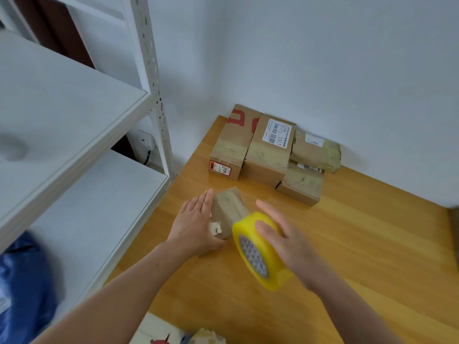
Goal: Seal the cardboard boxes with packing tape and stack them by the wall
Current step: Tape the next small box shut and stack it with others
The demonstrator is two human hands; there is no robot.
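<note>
One small box [228, 207] is left, judging by the tabletop [347, 244]. The right hand [285, 239] grips the roll [258, 252] and the left hand [193, 219] presses flat-fingered against the small box's side. Four taped boxes [268, 150] already sit by the wall [323, 58], one stacked.

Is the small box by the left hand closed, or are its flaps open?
Closed: the small box has glossy tape across its flat top, no raised flap.

Glossy yellow tape roll [260, 252], matt cardboard box [227, 209], smooth wooden table [360, 244]
</note>
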